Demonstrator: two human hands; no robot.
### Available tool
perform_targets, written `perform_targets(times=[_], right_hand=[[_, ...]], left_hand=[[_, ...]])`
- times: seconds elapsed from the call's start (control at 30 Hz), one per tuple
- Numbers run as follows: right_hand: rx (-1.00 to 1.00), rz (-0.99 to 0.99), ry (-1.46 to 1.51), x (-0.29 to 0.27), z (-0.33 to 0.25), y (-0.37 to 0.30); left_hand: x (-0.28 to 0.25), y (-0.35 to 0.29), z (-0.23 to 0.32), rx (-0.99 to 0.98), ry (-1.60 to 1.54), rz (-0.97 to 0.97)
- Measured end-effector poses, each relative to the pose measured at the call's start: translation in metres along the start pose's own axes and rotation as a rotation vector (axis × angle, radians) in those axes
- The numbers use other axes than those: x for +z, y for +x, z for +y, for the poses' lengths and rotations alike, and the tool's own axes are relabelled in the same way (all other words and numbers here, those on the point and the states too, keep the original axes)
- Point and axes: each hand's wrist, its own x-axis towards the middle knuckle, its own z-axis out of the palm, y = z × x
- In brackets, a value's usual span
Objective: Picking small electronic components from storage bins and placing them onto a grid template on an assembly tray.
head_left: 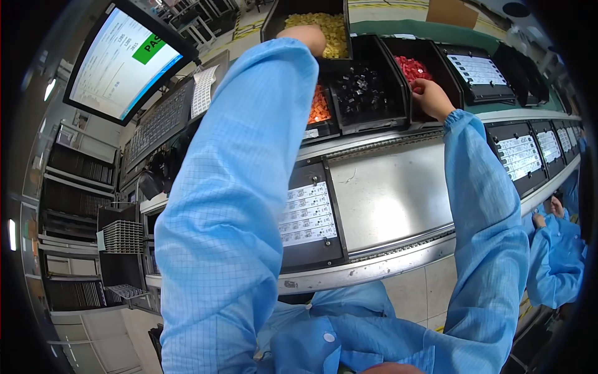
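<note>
My left hand (305, 38) reaches into the far black bin of small yellow parts (327, 28). Its fingers are hidden behind the wrist and the blue sleeve. At the right, my right hand (433, 100) is at the near edge of a black bin of small red parts (412, 67). Its thumb and fingers are pinched together; whatever is between them is too small to make out. Between my arms, a black bin holds small black parts (360, 90). Orange parts (319, 106) show beside my left sleeve. Below lies a black fixture (339, 240) carrying white printed circuit boards (309, 215).
A metal conveyor rail (374, 265) runs across in front of me. More board fixtures (520, 156) stand along it at the right, near a co-worker's blue sleeve (557, 262). One fixture (476, 68) rests behind the line. At the left are a monitor (118, 68), a keyboard (159, 131) and racks (78, 206).
</note>
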Motion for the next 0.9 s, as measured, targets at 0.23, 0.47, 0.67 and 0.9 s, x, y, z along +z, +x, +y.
perform_targets(times=[0.23,0.47,0.67,0.9], right_hand=[[0.224,-0.118,0.91,-0.02,0.007,-0.004],[0.473,-0.018,1.313,-0.03,0.006,-0.006],[0.395,-0.014,1.346,-0.028,-0.048,-0.023],[0.38,-0.034,1.33,-0.037,-0.056,-0.03]], left_hand=[[-0.003,-0.024,0.006,0.001,-0.194,0.199],[-0.005,-0.026,0.004,-0.102,-0.755,0.183],[0.005,-0.04,-0.009,-0.13,-0.947,0.323],[-0.026,-0.074,-0.007,-0.153,-1.316,0.172]])
